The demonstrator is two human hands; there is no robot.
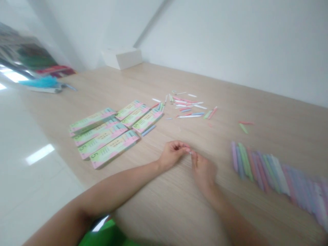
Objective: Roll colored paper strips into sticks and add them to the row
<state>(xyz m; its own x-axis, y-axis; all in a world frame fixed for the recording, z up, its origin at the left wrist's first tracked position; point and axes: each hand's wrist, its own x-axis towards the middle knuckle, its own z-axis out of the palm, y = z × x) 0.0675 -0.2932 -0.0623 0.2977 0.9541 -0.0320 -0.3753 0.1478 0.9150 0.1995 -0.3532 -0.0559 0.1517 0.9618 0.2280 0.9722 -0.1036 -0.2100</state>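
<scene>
Above the middle of the table, my left hand (174,154) and my right hand (204,169) meet at the fingertips. Both are closed in a pinch. A tiny pale thing (190,152) shows between them, too small and blurred to name. To the right lies a long row of pastel sticks (261,167), pen-like in shape and laid side by side, smeared by motion. Beyond my hands, slim white, pink, green and blue pieces (189,116) are scattered loosely.
Several green and pink printed boxes (115,148) lie in two groups on the left, with a blue stick (148,130) beside them. A white box (123,58) stands at the back against the wall. Bright blue material (42,82) rests at the table's far left edge.
</scene>
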